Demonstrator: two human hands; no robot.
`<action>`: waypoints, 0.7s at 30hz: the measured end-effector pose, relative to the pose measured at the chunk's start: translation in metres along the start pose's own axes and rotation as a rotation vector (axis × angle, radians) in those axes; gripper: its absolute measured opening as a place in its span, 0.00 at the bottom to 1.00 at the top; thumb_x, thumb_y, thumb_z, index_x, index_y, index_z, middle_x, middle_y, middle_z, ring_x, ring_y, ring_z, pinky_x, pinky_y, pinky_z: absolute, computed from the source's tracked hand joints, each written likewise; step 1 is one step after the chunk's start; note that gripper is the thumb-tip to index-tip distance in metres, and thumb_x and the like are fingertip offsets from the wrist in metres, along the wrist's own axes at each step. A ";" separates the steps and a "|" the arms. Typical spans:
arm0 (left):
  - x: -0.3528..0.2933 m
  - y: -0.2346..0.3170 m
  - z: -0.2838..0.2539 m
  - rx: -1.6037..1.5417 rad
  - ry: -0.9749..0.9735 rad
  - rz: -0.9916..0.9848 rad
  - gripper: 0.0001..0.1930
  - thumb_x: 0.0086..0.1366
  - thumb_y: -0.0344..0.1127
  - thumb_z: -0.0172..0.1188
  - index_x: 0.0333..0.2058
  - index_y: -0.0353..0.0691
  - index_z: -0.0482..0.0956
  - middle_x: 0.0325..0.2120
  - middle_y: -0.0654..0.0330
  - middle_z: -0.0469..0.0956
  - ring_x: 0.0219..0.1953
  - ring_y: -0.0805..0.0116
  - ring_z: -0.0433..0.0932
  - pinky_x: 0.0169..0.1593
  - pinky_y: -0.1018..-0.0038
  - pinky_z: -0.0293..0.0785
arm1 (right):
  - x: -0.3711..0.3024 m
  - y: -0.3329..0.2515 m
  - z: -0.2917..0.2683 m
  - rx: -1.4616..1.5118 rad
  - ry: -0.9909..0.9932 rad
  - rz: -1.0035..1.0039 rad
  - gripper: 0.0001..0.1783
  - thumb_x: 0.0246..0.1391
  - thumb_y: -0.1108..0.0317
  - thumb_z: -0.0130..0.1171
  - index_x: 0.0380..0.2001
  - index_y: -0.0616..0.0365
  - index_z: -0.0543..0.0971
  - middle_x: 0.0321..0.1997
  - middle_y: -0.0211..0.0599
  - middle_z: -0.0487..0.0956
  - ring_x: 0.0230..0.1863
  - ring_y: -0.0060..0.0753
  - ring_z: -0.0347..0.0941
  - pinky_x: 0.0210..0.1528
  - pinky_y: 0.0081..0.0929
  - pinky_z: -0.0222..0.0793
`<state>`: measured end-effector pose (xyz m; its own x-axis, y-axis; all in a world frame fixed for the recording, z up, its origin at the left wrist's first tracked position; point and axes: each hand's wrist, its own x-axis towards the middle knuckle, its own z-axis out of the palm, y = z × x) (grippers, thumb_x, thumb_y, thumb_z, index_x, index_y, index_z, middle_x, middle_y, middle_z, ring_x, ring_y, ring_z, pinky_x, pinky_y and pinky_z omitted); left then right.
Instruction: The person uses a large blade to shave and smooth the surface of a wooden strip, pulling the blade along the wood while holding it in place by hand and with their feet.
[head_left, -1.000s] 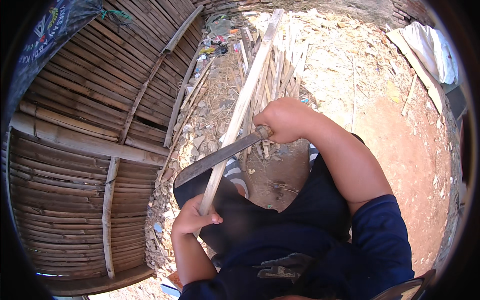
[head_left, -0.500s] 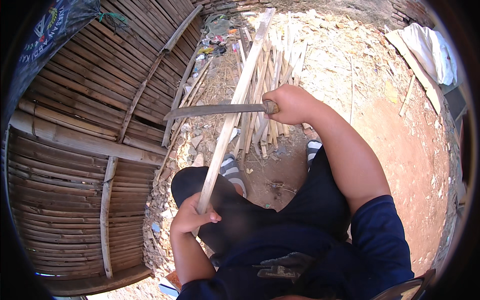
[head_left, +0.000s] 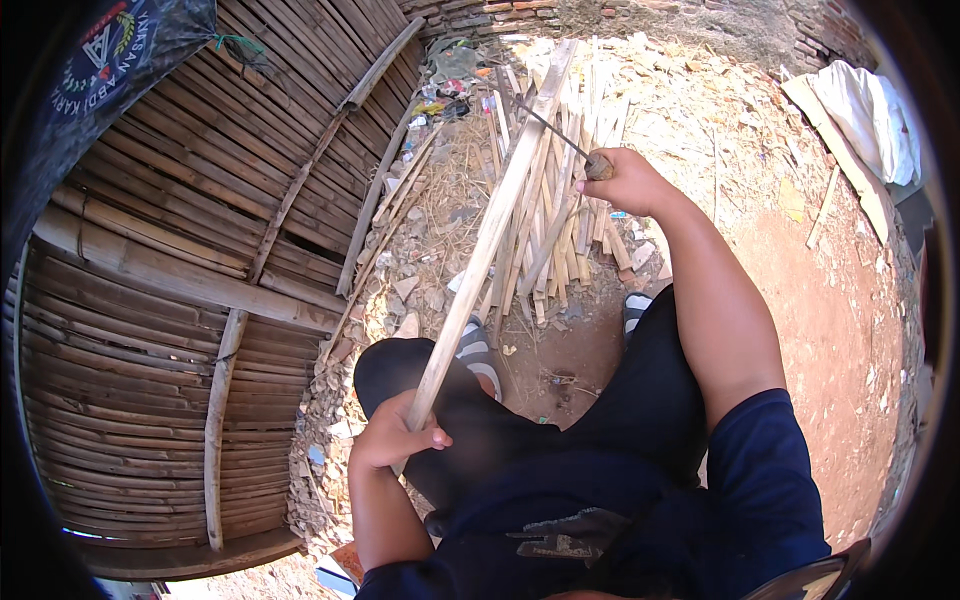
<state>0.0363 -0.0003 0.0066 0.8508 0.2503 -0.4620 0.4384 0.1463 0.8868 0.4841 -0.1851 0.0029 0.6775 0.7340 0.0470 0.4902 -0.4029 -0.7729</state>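
Observation:
My left hand (head_left: 398,432) is closed round the near end of a long pale wooden strip (head_left: 490,235). The strip slants away from my left thigh toward the far middle, its far end over a heap of split strips (head_left: 560,230). My right hand (head_left: 625,185) grips the wooden handle of a machete (head_left: 556,130). Its blade appears nearly edge-on and crosses the strip near the far end, pointing far left. Whether the blade touches the strip I cannot tell.
A bamboo slat wall (head_left: 150,330) runs along the left, with a dark printed tarp (head_left: 130,80) at its top. My sandalled feet (head_left: 478,350) rest on the ground before the heap. At the far right lie a white sack (head_left: 865,120) and a board (head_left: 835,150). Rubble and wood chips lie around.
My right hand has moved farther away and slightly right with the machete. The blade has turned from broadside to nearly edge-on and now crosses the strip farther out. My left hand keeps its hold.

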 end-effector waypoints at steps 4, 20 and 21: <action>0.000 -0.009 0.002 -0.091 0.015 0.026 0.19 0.51 0.24 0.75 0.39 0.31 0.74 0.26 0.60 0.78 0.32 0.66 0.83 0.41 0.68 0.82 | -0.032 -0.046 0.014 -0.233 -0.193 -0.208 0.20 0.51 0.56 0.67 0.41 0.58 0.82 0.35 0.52 0.82 0.42 0.55 0.79 0.46 0.45 0.74; 0.000 -0.008 0.000 0.010 -0.001 0.018 0.21 0.53 0.23 0.72 0.44 0.29 0.73 0.26 0.59 0.78 0.32 0.64 0.84 0.39 0.69 0.82 | -0.005 -0.005 0.004 -0.016 -0.007 -0.005 0.21 0.49 0.57 0.68 0.42 0.61 0.81 0.37 0.50 0.82 0.41 0.51 0.79 0.46 0.40 0.74; 0.000 -0.006 0.001 -0.008 0.018 0.023 0.21 0.53 0.24 0.73 0.44 0.29 0.73 0.26 0.59 0.78 0.32 0.64 0.84 0.39 0.69 0.82 | -0.008 -0.007 0.005 -0.090 -0.040 -0.071 0.21 0.50 0.57 0.68 0.43 0.61 0.81 0.37 0.51 0.82 0.42 0.52 0.79 0.46 0.41 0.74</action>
<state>0.0339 -0.0018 0.0008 0.8553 0.2710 -0.4417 0.4164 0.1479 0.8970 0.4722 -0.1852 0.0045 0.6176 0.7831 0.0732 0.5849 -0.3951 -0.7084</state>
